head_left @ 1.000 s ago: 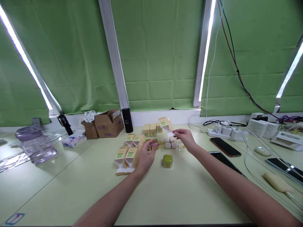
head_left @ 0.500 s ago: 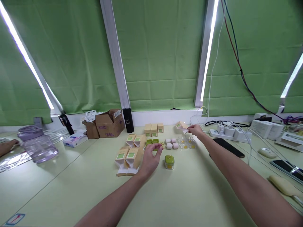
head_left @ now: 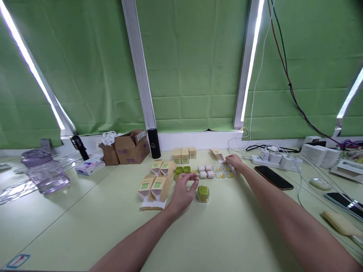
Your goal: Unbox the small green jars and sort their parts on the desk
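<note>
A green-lidded jar (head_left: 203, 194) stands upright; clear jars (head_left: 220, 173) cluster farther back, to its right.

Person, two upper limbs, both bare as far as they show. Left hand (head_left: 184, 192): ungloved; slim thumb (head_left: 194, 185) and slender fingers (head_left: 187, 176) with rounded tips; nails too small to make out. Left forearm (head_left: 138, 236): uncovered from a narrow wrist (head_left: 170, 212) to the lower picture edge, where it is cropped; smooth outline, broadening steadily toward the elbow end; plain, even surface. Right hand (head_left: 235, 161): ungloved, small in view, compact in outline; finger detail indistinct. Right forearm (head_left: 289, 211): uncovered, slim at the wrist, long and tapered, widest where cropped near the lower right corner; surface likewise smooth and plain. Upper arms: outside view.
</note>
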The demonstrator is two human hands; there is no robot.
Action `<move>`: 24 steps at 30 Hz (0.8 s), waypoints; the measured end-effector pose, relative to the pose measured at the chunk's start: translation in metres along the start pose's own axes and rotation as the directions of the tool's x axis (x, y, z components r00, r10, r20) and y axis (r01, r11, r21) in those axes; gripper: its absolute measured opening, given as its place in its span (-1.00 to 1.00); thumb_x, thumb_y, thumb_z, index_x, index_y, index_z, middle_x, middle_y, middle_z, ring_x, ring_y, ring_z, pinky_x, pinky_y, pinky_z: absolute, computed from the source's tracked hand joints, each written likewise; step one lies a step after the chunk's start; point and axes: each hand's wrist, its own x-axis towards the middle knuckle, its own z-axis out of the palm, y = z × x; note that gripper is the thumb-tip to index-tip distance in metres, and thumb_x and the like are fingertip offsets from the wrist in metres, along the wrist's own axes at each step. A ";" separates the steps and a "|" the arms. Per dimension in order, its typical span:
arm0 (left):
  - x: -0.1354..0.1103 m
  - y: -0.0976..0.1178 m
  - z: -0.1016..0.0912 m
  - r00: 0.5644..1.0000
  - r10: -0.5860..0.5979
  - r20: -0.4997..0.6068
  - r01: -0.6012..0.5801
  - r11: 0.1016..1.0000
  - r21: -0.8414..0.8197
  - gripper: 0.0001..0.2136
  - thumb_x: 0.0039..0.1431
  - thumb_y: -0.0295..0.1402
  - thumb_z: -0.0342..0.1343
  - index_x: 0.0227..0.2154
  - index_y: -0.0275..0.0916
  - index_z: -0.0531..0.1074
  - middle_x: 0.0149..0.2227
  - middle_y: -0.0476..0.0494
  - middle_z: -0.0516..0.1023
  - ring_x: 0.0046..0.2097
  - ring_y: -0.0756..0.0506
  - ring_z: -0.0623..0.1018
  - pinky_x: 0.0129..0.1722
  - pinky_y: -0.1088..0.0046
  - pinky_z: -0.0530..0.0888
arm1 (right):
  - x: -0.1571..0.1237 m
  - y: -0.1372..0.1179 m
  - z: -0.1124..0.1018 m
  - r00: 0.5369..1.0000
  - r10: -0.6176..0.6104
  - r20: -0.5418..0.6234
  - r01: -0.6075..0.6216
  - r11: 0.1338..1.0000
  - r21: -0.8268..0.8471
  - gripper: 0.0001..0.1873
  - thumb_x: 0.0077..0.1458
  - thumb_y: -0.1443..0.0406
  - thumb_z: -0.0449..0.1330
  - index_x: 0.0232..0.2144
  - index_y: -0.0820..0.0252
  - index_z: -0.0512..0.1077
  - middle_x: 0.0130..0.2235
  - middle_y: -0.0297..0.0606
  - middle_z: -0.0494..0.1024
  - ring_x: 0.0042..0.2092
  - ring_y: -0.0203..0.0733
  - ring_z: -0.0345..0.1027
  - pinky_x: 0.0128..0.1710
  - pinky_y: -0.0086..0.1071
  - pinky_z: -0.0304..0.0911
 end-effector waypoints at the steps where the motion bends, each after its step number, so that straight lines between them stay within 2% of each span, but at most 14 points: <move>1: -0.001 0.001 -0.001 1.000 0.007 0.026 -0.007 1.000 0.002 -0.77 0.26 -0.26 0.16 -0.07 -0.15 0.56 -0.05 -0.24 0.57 0.08 -0.23 0.50 0.21 0.06 0.37 | -0.001 -0.001 -0.001 1.000 -0.009 -0.015 0.009 1.000 0.002 -0.59 0.31 0.14 0.24 0.12 0.19 0.41 0.14 -0.14 0.47 0.04 -0.04 0.46 0.00 -0.08 0.46; 5: -0.006 0.003 -0.002 0.991 0.016 0.133 -0.014 1.000 -0.015 -0.66 0.17 -0.29 0.25 0.03 -0.08 0.52 0.08 -0.25 0.49 0.20 -0.29 0.40 0.27 0.02 0.30 | -0.010 -0.010 -0.010 0.985 -0.089 -0.149 0.097 0.994 0.047 -0.74 0.28 0.28 0.20 -0.05 0.29 0.54 0.02 0.01 0.57 0.07 0.03 0.44 0.11 -0.13 0.33; 9: -0.008 0.000 0.000 0.972 -0.036 0.234 0.030 0.999 0.025 -0.46 -0.01 -0.40 0.35 0.10 -0.06 0.50 0.12 -0.27 0.44 0.26 -0.36 0.32 0.30 -0.02 0.25 | -0.031 -0.032 -0.009 0.928 -0.202 -0.314 0.255 0.957 0.138 -0.66 0.19 0.32 0.10 -0.05 0.32 0.54 0.00 0.05 0.60 0.05 0.03 0.43 0.13 -0.15 0.25; 12: -0.008 -0.005 0.001 0.966 -0.029 0.257 0.014 0.998 0.061 -0.42 -0.07 -0.42 0.38 0.09 -0.05 0.50 0.08 -0.26 0.45 0.22 -0.36 0.35 0.28 -0.02 0.28 | -0.061 -0.047 0.004 0.893 -0.290 -0.344 0.375 0.902 0.212 -0.63 0.15 0.26 0.09 -0.04 0.26 0.50 0.00 -0.03 0.61 -0.03 -0.05 0.44 0.03 -0.20 0.30; 15: -0.009 -0.007 0.002 0.966 -0.018 0.257 -0.007 0.996 0.094 -0.46 -0.08 -0.41 0.39 0.05 -0.04 0.52 0.05 -0.25 0.45 0.17 -0.34 0.38 0.24 0.01 0.32 | -0.100 -0.051 0.026 0.886 -0.350 -0.302 0.434 0.856 0.281 -0.65 0.09 0.19 0.14 -0.10 0.20 0.49 -0.09 -0.11 0.62 -0.15 -0.10 0.44 -0.10 -0.23 0.34; 17: -0.010 -0.008 0.003 0.964 -0.038 0.261 0.009 0.994 0.112 -0.50 -0.07 -0.41 0.39 0.01 -0.05 0.55 0.03 -0.25 0.45 0.15 -0.33 0.40 0.22 0.03 0.35 | -0.126 -0.048 0.042 0.901 -0.368 -0.231 0.433 0.804 0.408 -0.64 0.01 0.21 0.18 -0.12 0.17 0.47 -0.12 -0.15 0.60 -0.20 -0.12 0.41 -0.12 -0.21 0.33; 21: -0.009 -0.008 0.003 0.966 -0.081 0.246 0.054 0.992 0.113 -0.54 -0.05 -0.39 0.38 -0.01 -0.08 0.58 0.03 -0.26 0.45 0.15 -0.33 0.41 0.22 0.04 0.35 | -0.164 -0.034 0.062 0.966 -0.251 -0.067 0.244 0.786 0.568 -0.57 -0.14 0.24 0.25 -0.13 0.15 0.45 -0.18 -0.20 0.56 -0.25 -0.13 0.40 -0.22 -0.24 0.33; 24: -0.006 -0.011 0.002 0.980 -0.080 0.183 0.073 0.996 0.043 -0.55 0.01 -0.33 0.35 0.03 -0.12 0.56 0.02 -0.28 0.48 0.12 -0.30 0.46 0.22 0.06 0.36 | -0.179 -0.029 0.062 0.969 -0.224 0.104 0.112 0.773 0.624 -0.55 -0.14 0.15 0.33 -0.15 0.15 0.46 -0.20 -0.19 0.56 -0.27 -0.12 0.40 -0.39 -0.32 0.29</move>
